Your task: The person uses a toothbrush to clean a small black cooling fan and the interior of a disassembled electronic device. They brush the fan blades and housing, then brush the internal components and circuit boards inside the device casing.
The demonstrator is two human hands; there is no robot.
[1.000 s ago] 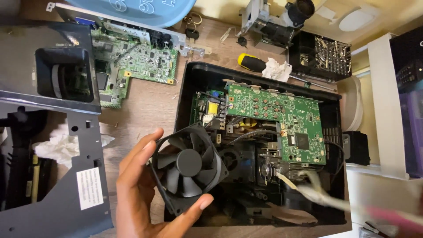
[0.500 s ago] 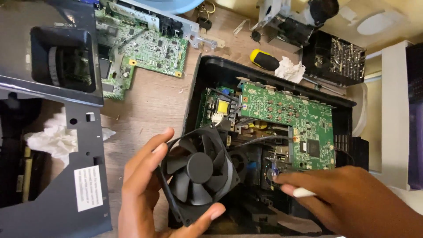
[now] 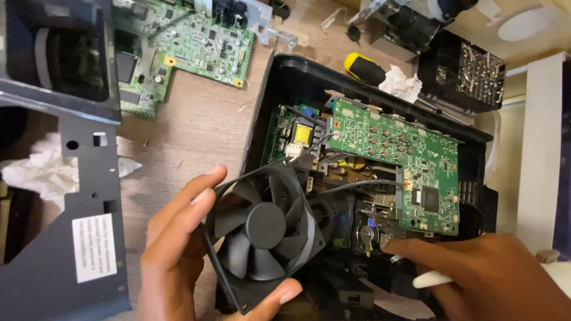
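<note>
Black plastic, matte and slightly dusty, makes up the square cooling fan [image 3: 264,229] that the left hand [image 3: 178,255] grips: fingers curl over its upper left edge and the thumb presses the lower corner, so the fan is held tilted above the near left corner of the open device. Its curved blades ring a round hub, and a thin dark wire [image 3: 357,184] runs from the fan toward the green circuit board [image 3: 392,160]. The lower edge of the fan and the wrist are cut off by the frame.

The right hand [image 3: 493,273] reaches into the black casing [image 3: 285,77] from the lower right, fingertips down beside a small round metallic part [image 3: 369,233]. A pale, slim object [image 3: 434,279] sits under its fingers; what it is cannot be made out, and whether the hand is closed on it or merely lies over it I cannot tell.

Inside the casing, the green board is studded with small components and a square black chip; a yellow block component [image 3: 301,135] sits near its left end. Much of the interior below the board is dark and hard to read.

On the wooden bench [image 3: 202,131] lie a second green board [image 3: 190,41], a grey sheet-metal cover [image 3: 77,178] with a white label, crumpled white tissue [image 3: 35,169] partly hidden beneath it, and a yellow-handled screwdriver [image 3: 364,68] half tucked behind the casing rim. Metal assemblies at the top edge are cropped.
</note>
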